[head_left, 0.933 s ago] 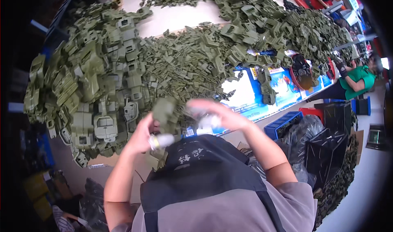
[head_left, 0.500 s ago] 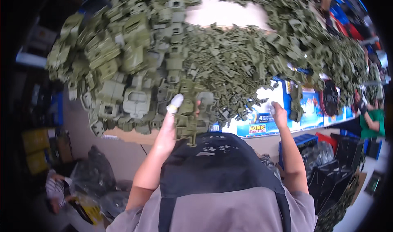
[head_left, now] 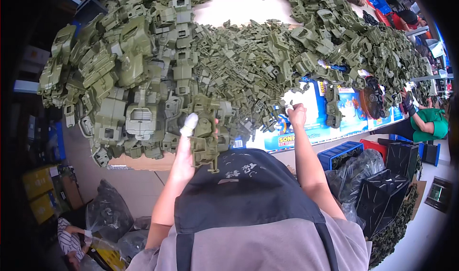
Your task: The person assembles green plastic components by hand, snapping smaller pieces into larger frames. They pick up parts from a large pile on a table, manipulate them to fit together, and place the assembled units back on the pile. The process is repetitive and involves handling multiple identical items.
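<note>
Olive plastic chassis part [head_left: 206, 132] sits in the left hand [head_left: 184, 149], held upright just above the near tabletop edge; grip is pinched on its left side, taped fingertip [head_left: 190, 121] on top. Its lower end hangs over the black apron [head_left: 244, 189]. Only one such part in hand.

Right hand [head_left: 296, 114] at 3 o'clock from the part, well apart, grip pressed together on sth small and pale; can't tell what it is.

Heap of large olive shells [head_left: 119, 79] at 10–11 o'clock, touching the held part's top from behind; too many to count, piled past the tabletop's left edge. Heap of small olive pieces [head_left: 239, 65] at 12–1 o'clock, also uncountable. Bare tabletop [head_left: 229, 12] shows only at 12, far side. Free room: narrow strip along the near edge btw the two hands.

Blue printed boxes [head_left: 330, 118] at 3 o'clock, partly covered by olive pieces. Blue crate [head_left: 342, 154] and black bags [head_left: 387, 189] at 4 o'clock, lower down. One person in green [head_left: 428, 122] at far right, cut by the rim; another in a striped sleeve [head_left: 69, 240] at 7 o'clock, mostly hidden.
</note>
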Demonstrator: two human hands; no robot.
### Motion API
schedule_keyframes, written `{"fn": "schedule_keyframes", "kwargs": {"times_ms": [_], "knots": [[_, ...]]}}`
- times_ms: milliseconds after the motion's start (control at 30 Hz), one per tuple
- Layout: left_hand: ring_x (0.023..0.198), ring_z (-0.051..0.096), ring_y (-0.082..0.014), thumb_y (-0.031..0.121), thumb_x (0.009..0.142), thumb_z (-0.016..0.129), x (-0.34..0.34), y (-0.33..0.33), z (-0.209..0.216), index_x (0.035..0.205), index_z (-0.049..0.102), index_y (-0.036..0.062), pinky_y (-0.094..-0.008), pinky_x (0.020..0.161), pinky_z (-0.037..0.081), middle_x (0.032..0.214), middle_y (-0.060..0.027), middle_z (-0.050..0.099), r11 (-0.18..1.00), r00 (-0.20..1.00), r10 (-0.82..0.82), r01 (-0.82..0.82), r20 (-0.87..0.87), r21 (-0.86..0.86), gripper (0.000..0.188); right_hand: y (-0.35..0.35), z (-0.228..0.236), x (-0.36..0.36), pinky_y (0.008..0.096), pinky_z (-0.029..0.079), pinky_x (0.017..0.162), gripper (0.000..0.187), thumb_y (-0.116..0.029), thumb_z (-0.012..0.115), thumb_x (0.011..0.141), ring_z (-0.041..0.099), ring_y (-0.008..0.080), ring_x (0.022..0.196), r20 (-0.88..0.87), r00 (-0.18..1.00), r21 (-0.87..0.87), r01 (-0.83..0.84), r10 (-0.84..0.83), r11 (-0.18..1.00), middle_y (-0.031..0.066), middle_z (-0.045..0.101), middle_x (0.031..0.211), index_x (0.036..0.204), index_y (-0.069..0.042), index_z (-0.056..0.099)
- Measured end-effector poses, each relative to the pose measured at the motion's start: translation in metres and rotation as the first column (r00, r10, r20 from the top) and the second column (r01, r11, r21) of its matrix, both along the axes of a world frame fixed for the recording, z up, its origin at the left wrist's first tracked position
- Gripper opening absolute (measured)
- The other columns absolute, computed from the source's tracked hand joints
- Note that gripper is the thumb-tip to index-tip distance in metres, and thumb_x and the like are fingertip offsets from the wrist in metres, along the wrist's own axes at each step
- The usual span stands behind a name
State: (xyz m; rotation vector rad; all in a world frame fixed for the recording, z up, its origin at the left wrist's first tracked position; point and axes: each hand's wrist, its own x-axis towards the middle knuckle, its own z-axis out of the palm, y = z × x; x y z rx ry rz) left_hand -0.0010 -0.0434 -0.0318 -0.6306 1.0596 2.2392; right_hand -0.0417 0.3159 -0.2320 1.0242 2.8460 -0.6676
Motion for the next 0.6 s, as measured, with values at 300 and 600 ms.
{"fn": "schedule_keyframes", "kwargs": {"times_ms": [300, 600], "knots": [[0.083, 0.06, -0.0166, 0.046, 0.086, 0.051, 0.008, -0.005, -0.012, 0.117, 0.051, 0.0034, -0.0285, 0.072, 0.051, 0.102, -0.0076, 0.061, 0.998, 0.999, 0.048, -0.048, 0.003, 0.041, 0.052, -0.092, 0.177, 0.075, 0.0364, 0.048, 0.083, 0.033, -0.003, 0.066, 0.071, 0.06, 0.0265, 0.095, -0.467, 0.438, -0.361, -0.887, 0.768, 0.286, 0.0102, 0.062, 0.102, 0.103, -0.009, 0.061], [0.082, 0.061, -0.0161, 0.045, 0.086, 0.053, 0.011, 0.01, -0.012, 0.116, 0.052, 0.0047, -0.0295, 0.073, 0.051, 0.099, -0.0074, 0.062, 0.996, 0.998, -0.036, 0.032, 0.056, 0.077, 0.051, -0.12, 0.239, 0.091, 0.0311, 0.048, 0.081, 0.027, -0.008, 0.065, 0.079, 0.061, 0.0246, 0.093, -0.416, 0.69, -0.673, -0.672, 0.592, 0.31, 0.0082, 0.064, 0.102, 0.106, -0.009, 0.063]]}}
